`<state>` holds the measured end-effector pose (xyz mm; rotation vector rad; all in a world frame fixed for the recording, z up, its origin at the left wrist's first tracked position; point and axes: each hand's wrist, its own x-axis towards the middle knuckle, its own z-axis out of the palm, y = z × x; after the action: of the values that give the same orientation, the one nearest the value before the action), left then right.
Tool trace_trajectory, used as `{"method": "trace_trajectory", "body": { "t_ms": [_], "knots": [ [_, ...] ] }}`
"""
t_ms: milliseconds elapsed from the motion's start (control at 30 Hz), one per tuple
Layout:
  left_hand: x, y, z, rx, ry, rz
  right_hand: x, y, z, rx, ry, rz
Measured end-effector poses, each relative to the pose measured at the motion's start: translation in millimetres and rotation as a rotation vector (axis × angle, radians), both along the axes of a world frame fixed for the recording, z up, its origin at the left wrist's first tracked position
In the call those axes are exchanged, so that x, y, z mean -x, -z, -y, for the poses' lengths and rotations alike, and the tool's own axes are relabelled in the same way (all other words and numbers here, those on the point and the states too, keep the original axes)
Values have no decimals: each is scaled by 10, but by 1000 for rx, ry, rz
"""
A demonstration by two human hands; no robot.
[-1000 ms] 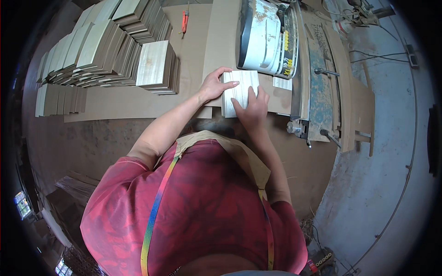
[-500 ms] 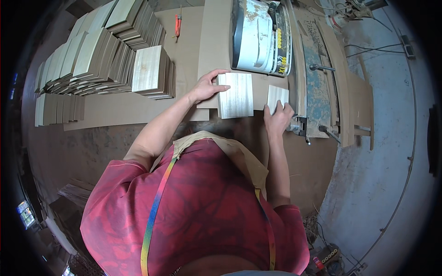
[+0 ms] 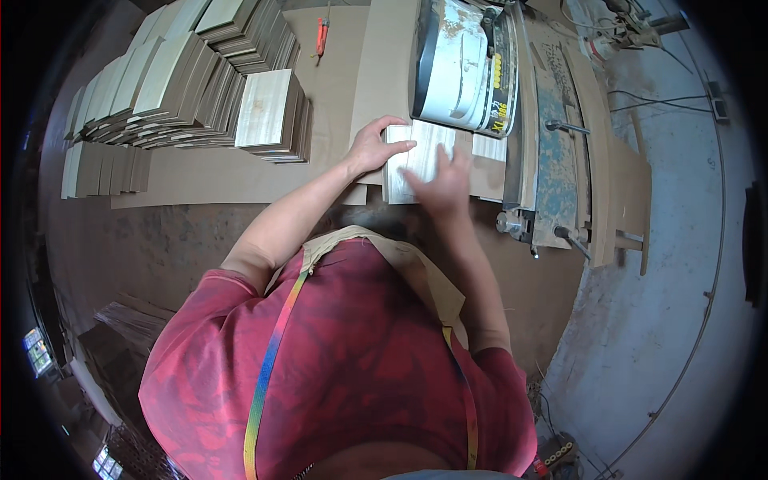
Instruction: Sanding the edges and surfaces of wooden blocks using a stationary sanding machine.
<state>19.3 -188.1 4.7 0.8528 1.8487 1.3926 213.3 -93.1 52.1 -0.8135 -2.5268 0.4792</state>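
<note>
My left hand (image 3: 376, 149) grips the left edge of a short stack of pale wooden boards (image 3: 413, 152), its thumb laid across the top. Over the right part of that stack is my right hand (image 3: 446, 184), smeared by motion, its thumb and fingers apart and nothing seen in them. Whether its fingertips touch the top board I cannot tell. Just right of the stack, a single wooden board (image 3: 490, 147) lies against the front of a white and black machine (image 3: 460, 68); its far end is hidden there.
Many stacked wooden boards (image 3: 172, 84) fill the far left, with a smaller stack (image 3: 266, 108) beside them. A red-handled tool (image 3: 322, 36) lies on the brown sheet (image 3: 192, 186). Right of the machine stands a worn blue metal plate (image 3: 554, 172) with clamp handles (image 3: 566, 126).
My right hand has left the single board and moved left over the stack. That board has shifted forward, up to the machine. My left hand stays on the stack.
</note>
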Motion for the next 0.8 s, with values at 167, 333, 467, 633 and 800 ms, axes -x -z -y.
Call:
{"method": "trace_trajectory", "body": {
  "t_ms": [167, 333, 467, 633, 800],
  "knots": [
    [-4, 12, -36, -3, 3, 46, -389, 74, 125, 59, 139, 33],
    [226, -116, 139, -58, 142, 477, -791, 330, -200, 25, 378, 119],
    [308, -40, 203, -50, 173, 490, -744, 946, -552, -263, 321, 16],
    [226, -14, 92, 24, 33, 375, -295, 1030, -989, -274, 291, -72],
    [70, -143, -46, 147, -110, 186, 81, 316, -467, 54, 121, -122]
  ]
}}
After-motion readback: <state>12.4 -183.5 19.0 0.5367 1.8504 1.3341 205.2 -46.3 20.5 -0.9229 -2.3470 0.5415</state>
